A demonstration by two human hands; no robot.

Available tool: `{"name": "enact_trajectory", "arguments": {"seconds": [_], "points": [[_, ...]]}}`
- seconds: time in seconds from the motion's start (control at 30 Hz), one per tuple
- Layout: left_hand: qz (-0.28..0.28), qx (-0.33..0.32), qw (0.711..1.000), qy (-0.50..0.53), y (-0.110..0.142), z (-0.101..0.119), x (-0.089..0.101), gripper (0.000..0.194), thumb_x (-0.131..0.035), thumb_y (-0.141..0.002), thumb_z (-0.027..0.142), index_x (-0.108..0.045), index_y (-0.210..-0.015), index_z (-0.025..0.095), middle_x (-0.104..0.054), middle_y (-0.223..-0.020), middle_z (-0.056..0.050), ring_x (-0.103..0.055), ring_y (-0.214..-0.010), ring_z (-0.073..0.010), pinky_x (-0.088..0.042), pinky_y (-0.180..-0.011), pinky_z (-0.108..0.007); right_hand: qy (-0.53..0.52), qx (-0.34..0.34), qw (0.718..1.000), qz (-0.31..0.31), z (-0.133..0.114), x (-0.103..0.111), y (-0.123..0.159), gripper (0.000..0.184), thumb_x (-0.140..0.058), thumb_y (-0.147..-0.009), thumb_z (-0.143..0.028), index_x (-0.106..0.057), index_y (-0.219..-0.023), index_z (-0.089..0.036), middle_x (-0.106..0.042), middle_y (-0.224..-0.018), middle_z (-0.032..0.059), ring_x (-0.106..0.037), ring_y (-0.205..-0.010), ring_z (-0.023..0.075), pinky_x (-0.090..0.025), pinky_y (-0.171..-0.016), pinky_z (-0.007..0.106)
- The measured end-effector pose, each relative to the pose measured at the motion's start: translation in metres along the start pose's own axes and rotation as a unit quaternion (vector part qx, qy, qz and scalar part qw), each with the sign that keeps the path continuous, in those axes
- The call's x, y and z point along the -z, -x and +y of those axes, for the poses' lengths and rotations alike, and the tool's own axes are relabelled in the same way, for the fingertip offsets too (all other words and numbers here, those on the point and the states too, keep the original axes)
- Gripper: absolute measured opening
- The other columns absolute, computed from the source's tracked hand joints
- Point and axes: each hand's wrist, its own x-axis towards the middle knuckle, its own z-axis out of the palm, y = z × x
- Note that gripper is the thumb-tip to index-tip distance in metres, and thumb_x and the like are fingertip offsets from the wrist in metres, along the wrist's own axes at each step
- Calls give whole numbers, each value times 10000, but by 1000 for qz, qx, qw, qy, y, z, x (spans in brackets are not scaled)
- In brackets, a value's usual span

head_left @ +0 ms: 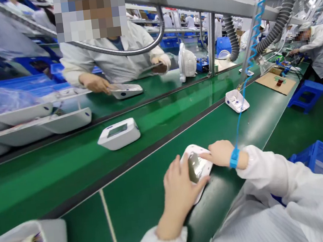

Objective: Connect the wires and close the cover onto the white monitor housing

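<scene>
While gripped, both hands point(198, 173) on casing point(203, 163)

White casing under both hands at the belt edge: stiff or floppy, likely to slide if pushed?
Probably stiff: the white casing keeps its moulded shape under the left hand and right hand. Likely light, looks hollow. May slide on the smooth green belt.

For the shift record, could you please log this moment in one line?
left hand: holds white plastic housing | right hand: presses housing | surface: green conveyor belt
</scene>
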Motion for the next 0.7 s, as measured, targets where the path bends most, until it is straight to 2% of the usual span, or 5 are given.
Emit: {"name": "enact_trajectory", "arguments": {"seconds": [0.1, 0.17, 0.27, 0.37, 0.7], "points": [[-42, -17, 999, 5, 24, 7, -6, 1240, -755, -613, 745, -233, -1545, 115, -287, -1560, -298, -328, -1405, -488, -292, -1098, -666, 91, 19, 996, -20, 2, 10, 21, 627, -411, -958, -654, -729, -902, -117, -727, -885, 234, -719, -895, 340, -533, -751, 412], [-76, -30, 996, 31, 25, 8, -4, 1254, -803, -608, 655, -193, -1552, 99, -289, -1560, -289, -309, -1424, -459, -294, -1121, -626, 126, 75, 988, 42, -1, 12, 21, 558, -504, -945, -597, -704, -1043, -85, -714, -980, 253, -692, -977, 368, -532, -805, 454], [-92, -34, 992, 76, 13, 3, 4, 1232, -852, -545, 607, -281, -1519, 114, -369, -1516, -243, -383, -1365, -428, -333, -1113, -592, 114, 315, 939, 81, -7, 6, 3, 648, -625, -890, -571, -583, -1316, -84, -599, -1337, 241, -488, -1340, 377, -426, -1060, 504], [-88, -35, 990, 102, 5, 0, 7, 1129, -875, -516, 615, -430, -1442, 148, -448, -1450, -201, -430, -1308, -400, -344, -1115, -573, 105, 480, 871, 17, -10, -6, -17, 789, -593, -892, -618, -442, -1484, -120, -434, -1534, 196, -261, -1498, 351, -255, -1189, 556], [-82, -42, 988, 125, 10, -3, -4, 1395, -774, -425, 859, -321, -1525, 131, -362, -1529, -249, -345, -1393, -443, -235, -1170, -622, 160, 493, 855, 11, -7, -22, -26, 789, -518, -932, -625, -348, -1560, -178, -298, -1613, 190, -208, -1503, 410, -230, -1158, 657]]}}
